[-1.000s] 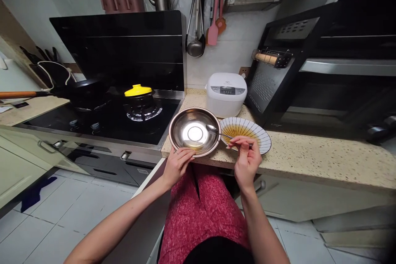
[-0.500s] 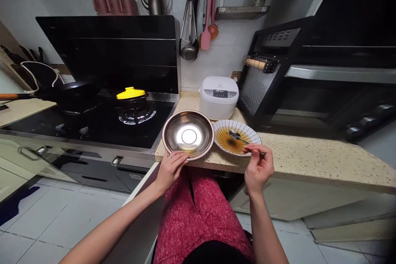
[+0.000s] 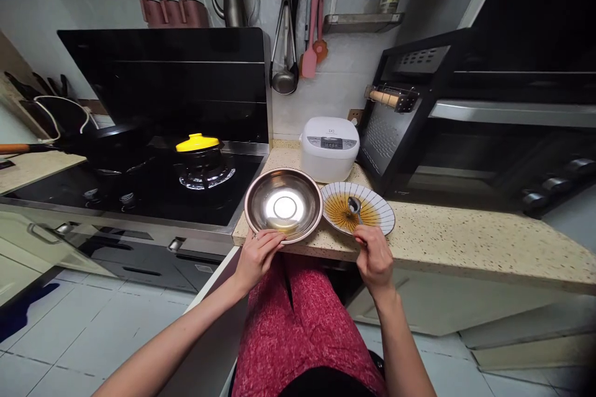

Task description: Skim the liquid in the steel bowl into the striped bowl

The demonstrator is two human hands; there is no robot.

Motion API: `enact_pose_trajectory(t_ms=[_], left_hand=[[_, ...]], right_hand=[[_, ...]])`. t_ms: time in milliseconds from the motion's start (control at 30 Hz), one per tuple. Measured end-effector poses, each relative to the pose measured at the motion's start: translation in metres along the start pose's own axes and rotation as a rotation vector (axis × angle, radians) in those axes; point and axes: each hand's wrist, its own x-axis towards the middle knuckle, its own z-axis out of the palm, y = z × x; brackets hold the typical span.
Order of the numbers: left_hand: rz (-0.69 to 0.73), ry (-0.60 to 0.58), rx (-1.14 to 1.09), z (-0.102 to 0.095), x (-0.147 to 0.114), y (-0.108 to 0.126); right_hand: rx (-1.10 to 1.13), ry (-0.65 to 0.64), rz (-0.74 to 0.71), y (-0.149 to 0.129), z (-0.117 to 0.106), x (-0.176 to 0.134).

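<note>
My left hand (image 3: 259,254) grips the near rim of a shiny metal bowl (image 3: 261,198), which holds a little yellowish liquid at its near side. The bowl rests at the front edge of the counter. My right hand (image 3: 375,255) is closed on the handle of a metal spoon (image 3: 354,205). The spoon's head is over a striped plate (image 3: 382,209) with brown liquid pooled in it; whether it touches the liquid I cannot tell. Bowl and plate sit side by side, rims close together.
Behind the bowl and plate stands a white rice cooker (image 3: 330,158). A black oven (image 3: 493,155) is at the right. On the left, the gas stove (image 3: 153,198) carries a pot with a yellow lid (image 3: 197,143) and a black wok (image 3: 112,146). Utensils (image 3: 309,65) hang on the wall.
My right hand has moved left with the spoon, turning its handle toward me, while the spoon's head stays over the plate. My left hand keeps its place on the bowl.
</note>
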Motion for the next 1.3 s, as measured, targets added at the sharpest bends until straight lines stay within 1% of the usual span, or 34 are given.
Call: enact_pose_trajectory(t_ms=[100,300,500,667,733,833,933,967,1033,1100,1167,1200,1233,1300], left_hand=[[-0.004,-0.001,-0.010,-0.001,0.001,0.001],[-0.016,-0.011,-0.010,-0.002,0.001,0.002],[-0.021,-0.019,-0.016,-0.002,0.002,0.002],[-0.014,0.002,-0.033,-0.002,0.001,0.001],[-0.015,0.000,-0.028,-0.001,0.001,0.001],[-0.012,-0.007,-0.018,-0.002,0.001,0.002],[-0.008,-0.014,-0.012,-0.002,0.002,0.002],[-0.009,-0.018,-0.010,-0.002,0.002,0.002],[-0.014,-0.021,-0.011,-0.001,0.002,0.003],[-0.016,-0.020,-0.016,-0.001,0.002,0.002],[-0.015,-0.018,-0.019,-0.001,0.002,0.002],[-0.015,-0.017,-0.019,-0.001,0.002,0.002],[-0.015,-0.019,-0.018,-0.002,0.002,0.002],[-0.018,-0.029,-0.016,-0.002,0.002,0.003]], right_hand=[[-0.007,-0.020,-0.011,0.002,0.000,-0.002],[-0.024,-0.014,-0.005,0.003,-0.002,-0.005],[-0.013,-0.060,-0.012,0.002,-0.004,-0.006],[-0.030,-0.088,-0.031,0.000,-0.003,-0.005],[-0.039,-0.080,-0.041,-0.001,-0.004,-0.005],[-0.040,-0.020,-0.032,-0.002,-0.004,-0.005],[0.001,0.055,0.037,-0.007,-0.001,-0.005],[0.024,0.100,0.073,-0.011,0.001,-0.005],[0.080,0.238,0.143,-0.022,0.006,-0.003],[0.166,0.375,0.168,-0.037,0.014,-0.001],[0.261,0.432,0.193,-0.052,0.022,0.001],[0.315,0.414,0.209,-0.059,0.026,0.002],[0.370,0.366,0.240,-0.065,0.030,0.003],[0.454,0.238,0.309,-0.073,0.039,0.004]])
